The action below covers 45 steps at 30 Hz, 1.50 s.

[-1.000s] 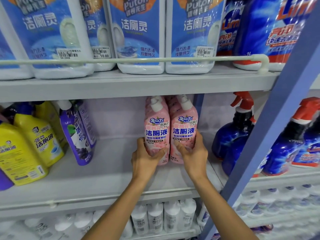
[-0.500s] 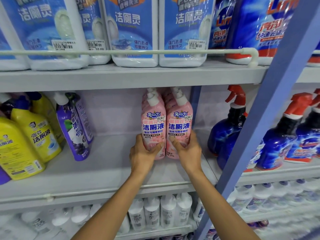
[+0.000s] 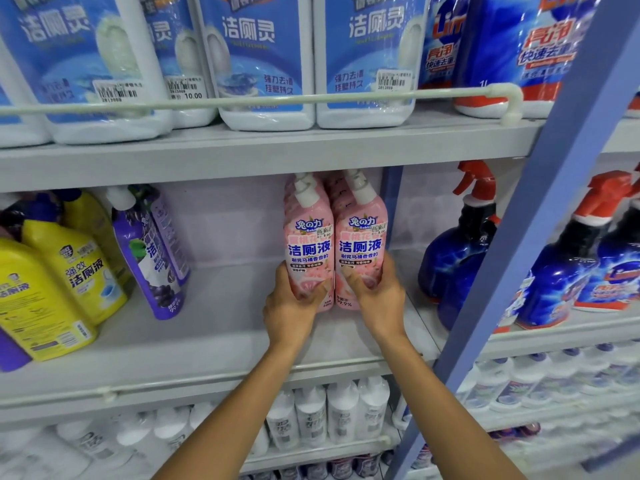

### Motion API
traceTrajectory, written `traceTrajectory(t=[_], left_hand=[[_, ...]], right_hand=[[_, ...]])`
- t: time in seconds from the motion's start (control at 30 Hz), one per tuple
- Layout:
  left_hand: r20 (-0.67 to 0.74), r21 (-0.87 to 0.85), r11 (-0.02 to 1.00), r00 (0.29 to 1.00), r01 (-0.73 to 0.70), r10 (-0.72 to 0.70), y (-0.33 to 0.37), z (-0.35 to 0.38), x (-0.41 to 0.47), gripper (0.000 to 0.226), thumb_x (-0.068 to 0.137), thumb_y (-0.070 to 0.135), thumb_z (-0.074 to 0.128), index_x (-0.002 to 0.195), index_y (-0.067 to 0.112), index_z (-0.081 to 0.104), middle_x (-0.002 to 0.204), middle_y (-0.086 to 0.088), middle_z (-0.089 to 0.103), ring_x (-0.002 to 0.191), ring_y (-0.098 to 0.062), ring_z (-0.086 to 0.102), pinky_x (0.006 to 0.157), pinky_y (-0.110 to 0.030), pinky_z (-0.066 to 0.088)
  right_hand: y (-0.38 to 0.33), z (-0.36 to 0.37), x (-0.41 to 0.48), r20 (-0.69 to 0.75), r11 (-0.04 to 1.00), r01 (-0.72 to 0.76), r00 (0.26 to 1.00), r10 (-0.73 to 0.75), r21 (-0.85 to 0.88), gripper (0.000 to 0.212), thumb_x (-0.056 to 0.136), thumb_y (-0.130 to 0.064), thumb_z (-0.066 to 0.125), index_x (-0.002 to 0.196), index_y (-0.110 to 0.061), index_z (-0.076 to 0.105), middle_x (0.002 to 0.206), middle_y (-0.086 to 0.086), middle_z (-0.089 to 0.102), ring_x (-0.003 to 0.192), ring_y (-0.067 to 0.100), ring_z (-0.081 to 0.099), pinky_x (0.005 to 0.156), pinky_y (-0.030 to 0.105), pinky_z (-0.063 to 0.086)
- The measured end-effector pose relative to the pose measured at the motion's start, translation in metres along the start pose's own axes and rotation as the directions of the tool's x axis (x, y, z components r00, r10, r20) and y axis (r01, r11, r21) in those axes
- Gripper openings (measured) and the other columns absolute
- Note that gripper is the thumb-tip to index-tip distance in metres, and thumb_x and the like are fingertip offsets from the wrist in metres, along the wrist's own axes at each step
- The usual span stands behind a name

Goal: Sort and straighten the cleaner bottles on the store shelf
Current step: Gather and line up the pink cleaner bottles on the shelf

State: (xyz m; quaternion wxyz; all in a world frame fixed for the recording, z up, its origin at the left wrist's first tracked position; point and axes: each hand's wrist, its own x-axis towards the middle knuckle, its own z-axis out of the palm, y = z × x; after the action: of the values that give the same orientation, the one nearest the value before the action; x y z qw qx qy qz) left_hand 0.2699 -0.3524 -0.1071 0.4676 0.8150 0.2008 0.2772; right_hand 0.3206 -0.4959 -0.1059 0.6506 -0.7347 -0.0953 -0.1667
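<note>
1. Little has moved since a second ago: our left hand [image 3: 294,306] and right hand [image 3: 375,299] still clasp the same pair.
2. Left pink bottle [image 3: 308,244], right pink bottle [image 3: 360,244]: touching, upright, mid-shelf [image 3: 214,327]; each hand wraps one base.
3. Handling, judged: full, weighty, slick film; hold low.
4. At 9 o'clock, purple bottle [image 3: 149,251] leaning.

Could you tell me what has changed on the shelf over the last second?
Very little. The left hand and right hand keep their grip on the two front pink bottles, which stay upright and side by side. Nothing was released. The yellow bottles and purple bottles lean as before.
</note>
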Motion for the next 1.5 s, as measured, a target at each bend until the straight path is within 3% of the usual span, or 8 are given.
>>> traceTrajectory(t=[0.33,0.5,0.6,0.7,0.93,1.23,1.37,1.5], left_hand=[[0.228,-0.092,0.995,0.973,0.045,-0.023,-0.005,-0.017,0.011,0.06,0.086,0.053,0.076,0.136,0.03,0.052,0.114,0.014,0.068,0.109,-0.017,0.069,0.092,-0.031,0.053],[0.312,-0.199,0.977,0.95,0.072,-0.006,0.001,-0.061,0.003,0.049,0.107,0.048,0.043,0.149,0.024,0.05,0.139,0.006,0.058,0.125,-0.011,0.053,0.105,-0.024,0.037],[0.298,-0.282,0.953,0.954,0.111,-0.023,-0.015,-0.095,0.0,0.052,0.106,0.053,0.042,0.134,0.015,0.064,0.141,-0.006,0.062,0.135,-0.027,0.054,0.113,-0.035,0.038],[0.276,-0.359,0.917,0.958,0.173,-0.073,-0.043,-0.143,-0.004,0.057,0.084,0.08,0.04,0.104,0.035,0.069,0.118,0.005,0.071,0.119,-0.024,0.064,0.11,-0.047,0.047],[0.223,-0.489,0.841,0.965,0.233,-0.138,-0.09,-0.271,-0.02,0.056,0.111,0.042,0.026,0.138,0.005,0.058,0.132,-0.013,0.064,0.126,-0.026,0.06,0.102,-0.036,0.046],[-0.02,-0.51,0.837,0.97,0.197,-0.24,-0.165,-0.42,-0.017,0.059,0.11,0.045,0.03,0.135,0.003,0.062,0.13,-0.013,0.068,0.122,-0.026,0.063,0.108,-0.042,0.047],[-0.114,-0.493,0.858,0.967,0.143,-0.227,-0.176,-0.462,0.002,0.053,0.111,0.044,0.031,0.133,0.007,0.063,0.125,-0.005,0.068,0.117,-0.019,0.064,0.093,-0.025,0.047],[-0.169,-0.459,0.886,0.972,0.069,-0.163,-0.174,-0.487,0.036,0.038,0.11,0.046,0.034,0.116,0.023,0.064,0.111,0.007,0.069,0.105,-0.005,0.065,0.089,-0.021,0.047]], right_hand=[[-0.016,-0.011,-0.001,0.104,0.994,-0.066,0.992,0.075,-0.093,0.044,0.093,-0.043,0.073,0.131,-0.028,0.056,0.117,-0.013,0.072,0.104,-0.005,0.067,0.084,0.01,0.053],[-0.029,-0.027,-0.02,0.106,0.979,-0.138,0.982,0.155,-0.151,0.045,0.1,-0.06,0.053,0.132,-0.03,0.063,0.117,-0.015,0.073,0.111,0.009,0.069,0.096,0.034,0.056],[-0.04,-0.029,-0.043,0.033,0.97,-0.192,0.979,0.199,-0.149,0.058,0.1,-0.07,0.044,0.136,-0.029,0.063,0.129,-0.008,0.07,0.12,0.011,0.064,0.105,0.04,0.052],[-0.067,-0.014,-0.079,-0.019,0.971,-0.226,0.974,0.226,-0.08,0.048,0.105,-0.063,0.038,0.124,-0.03,0.067,0.123,-0.009,0.069,0.117,0.009,0.063,0.101,0.034,0.049],[-0.112,0.071,-0.157,0.062,0.956,-0.277,0.96,0.272,0.094,0.056,0.111,-0.048,0.033,0.143,-0.009,0.057,0.141,0.007,0.063,0.131,0.02,0.058,0.113,0.043,0.047],[-0.148,0.222,-0.221,0.304,0.951,-0.285,0.923,0.237,0.123,0.056,0.11,-0.049,0.035,0.141,-0.008,0.06,0.138,0.004,0.064,0.13,0.019,0.059,0.113,0.044,0.047],[-0.168,0.28,-0.215,0.379,0.953,-0.27,0.904,0.2,0.14,0.054,0.11,-0.046,0.037,0.14,-0.008,0.061,0.137,0.007,0.066,0.128,0.02,0.061,0.109,0.04,0.049],[-0.184,0.328,-0.194,0.385,0.965,-0.203,0.914,0.125,0.169,0.042,0.094,-0.068,0.047,0.098,-0.04,0.079,0.113,-0.009,0.076,0.116,0.014,0.067,0.108,0.047,0.051]])
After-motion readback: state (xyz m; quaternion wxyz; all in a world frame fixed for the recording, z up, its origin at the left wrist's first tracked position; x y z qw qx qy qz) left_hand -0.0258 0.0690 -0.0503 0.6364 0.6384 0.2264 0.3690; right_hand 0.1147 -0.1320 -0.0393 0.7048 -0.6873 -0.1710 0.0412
